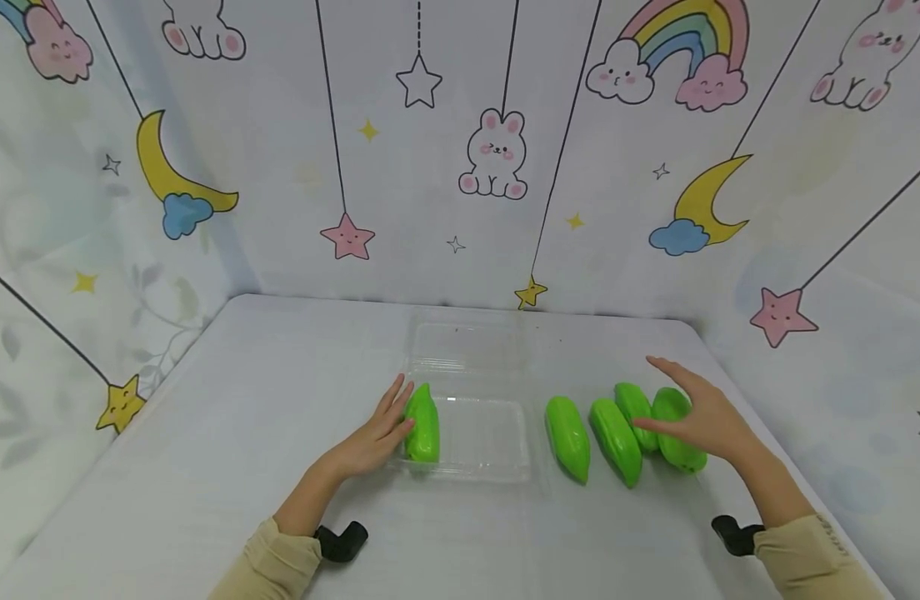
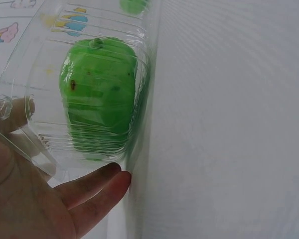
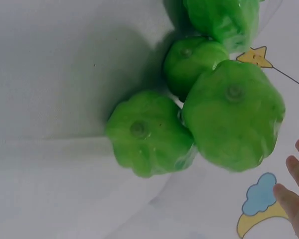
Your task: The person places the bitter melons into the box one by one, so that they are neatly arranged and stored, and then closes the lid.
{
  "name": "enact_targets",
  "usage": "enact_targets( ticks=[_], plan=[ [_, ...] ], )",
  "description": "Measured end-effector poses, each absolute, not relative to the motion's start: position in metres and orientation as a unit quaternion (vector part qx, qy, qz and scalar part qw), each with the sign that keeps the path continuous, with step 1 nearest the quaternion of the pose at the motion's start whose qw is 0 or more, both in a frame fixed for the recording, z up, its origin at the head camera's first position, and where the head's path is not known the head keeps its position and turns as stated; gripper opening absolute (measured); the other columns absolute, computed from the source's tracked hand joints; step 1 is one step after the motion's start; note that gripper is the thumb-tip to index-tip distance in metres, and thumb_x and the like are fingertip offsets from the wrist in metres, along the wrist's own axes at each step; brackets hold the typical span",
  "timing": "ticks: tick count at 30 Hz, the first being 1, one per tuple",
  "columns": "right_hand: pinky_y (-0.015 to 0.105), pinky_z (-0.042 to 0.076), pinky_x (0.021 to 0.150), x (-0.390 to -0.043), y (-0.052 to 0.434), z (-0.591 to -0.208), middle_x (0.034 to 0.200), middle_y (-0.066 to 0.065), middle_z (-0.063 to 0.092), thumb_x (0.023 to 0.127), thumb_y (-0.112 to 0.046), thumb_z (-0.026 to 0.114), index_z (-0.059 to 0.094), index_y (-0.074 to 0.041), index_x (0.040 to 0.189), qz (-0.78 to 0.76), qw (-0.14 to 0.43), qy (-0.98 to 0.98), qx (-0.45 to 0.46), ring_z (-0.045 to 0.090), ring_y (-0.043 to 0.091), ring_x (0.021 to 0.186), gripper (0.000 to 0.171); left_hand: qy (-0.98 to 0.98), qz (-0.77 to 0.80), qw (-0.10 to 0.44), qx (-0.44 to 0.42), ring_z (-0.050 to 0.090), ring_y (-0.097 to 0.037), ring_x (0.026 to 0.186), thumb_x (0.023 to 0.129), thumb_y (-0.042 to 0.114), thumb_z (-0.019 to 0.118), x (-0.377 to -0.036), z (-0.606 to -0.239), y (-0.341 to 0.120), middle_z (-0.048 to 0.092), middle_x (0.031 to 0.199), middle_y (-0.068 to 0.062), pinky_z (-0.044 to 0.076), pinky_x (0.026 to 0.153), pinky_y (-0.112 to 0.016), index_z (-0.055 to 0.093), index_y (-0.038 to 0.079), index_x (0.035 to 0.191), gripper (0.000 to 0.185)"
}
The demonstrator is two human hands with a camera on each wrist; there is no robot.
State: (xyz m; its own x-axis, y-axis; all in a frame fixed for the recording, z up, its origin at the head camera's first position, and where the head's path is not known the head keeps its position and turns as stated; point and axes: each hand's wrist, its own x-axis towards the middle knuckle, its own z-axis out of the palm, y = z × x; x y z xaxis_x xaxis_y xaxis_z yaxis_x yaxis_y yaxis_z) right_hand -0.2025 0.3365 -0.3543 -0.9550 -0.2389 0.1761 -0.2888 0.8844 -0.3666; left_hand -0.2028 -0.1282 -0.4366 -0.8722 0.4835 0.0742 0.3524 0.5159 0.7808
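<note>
A clear plastic clamshell box (image 1: 486, 475) lies with its lid (image 1: 467, 343) folded back. At the left end of its base is a glossy green, elongated vegetable-like piece (image 1: 423, 429), seen through the plastic in the left wrist view. My left hand (image 1: 368, 443) rests against the box's left side, its fingers fairly straight. On the right, several similar green pieces (image 1: 567, 439) lie on the table; the rightmost (image 1: 681, 433) is partly behind my right hand (image 1: 711, 417). That hand hovers over them with thumb and fingers spread, holding nothing. Lobed, rounded ends show in the right wrist view (image 3: 234, 117).
The white-covered table (image 1: 205, 467) meets a patterned cloth backdrop (image 1: 280, 167) with moons, stars and rabbits at the back and sides. Black wrist devices (image 1: 343, 542) sit below both hands.
</note>
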Motion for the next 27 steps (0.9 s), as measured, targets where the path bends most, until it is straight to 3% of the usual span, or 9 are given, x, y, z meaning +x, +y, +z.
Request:
enact_targets(
  ticks=[11, 27],
  plan=[
    [0.069, 0.026, 0.086, -0.2, 0.359, -0.363, 0.144, 0.022, 0.029, 0.067, -0.042, 0.079, 0.025, -0.024, 0.146, 0.232, 0.05, -0.963, 0.129, 0.026, 0.047, 0.126, 0.098, 0.869, 0.427, 0.077, 0.239, -0.004, -0.032, 0.137, 0.101, 0.027, 0.034, -0.203, -0.437, -0.127, -0.011, 0.152, -0.012, 0.014, 0.105, -0.055, 0.002, 0.009, 0.148, 0.059],
    [0.071, 0.031, 0.08, -0.194, 0.377, -0.367, 0.141, 0.029, 0.029, 0.068, -0.044, 0.078, 0.019, -0.024, 0.148, 0.209, 0.023, -0.973, 0.099, 0.03, 0.055, 0.12, 0.101, 0.871, 0.422, 0.08, 0.239, -0.006, -0.032, 0.137, 0.101, 0.028, 0.032, -0.203, -0.438, -0.127, -0.015, 0.151, -0.007, 0.013, 0.104, -0.057, 0.0, 0.011, 0.148, 0.059]
  ],
)
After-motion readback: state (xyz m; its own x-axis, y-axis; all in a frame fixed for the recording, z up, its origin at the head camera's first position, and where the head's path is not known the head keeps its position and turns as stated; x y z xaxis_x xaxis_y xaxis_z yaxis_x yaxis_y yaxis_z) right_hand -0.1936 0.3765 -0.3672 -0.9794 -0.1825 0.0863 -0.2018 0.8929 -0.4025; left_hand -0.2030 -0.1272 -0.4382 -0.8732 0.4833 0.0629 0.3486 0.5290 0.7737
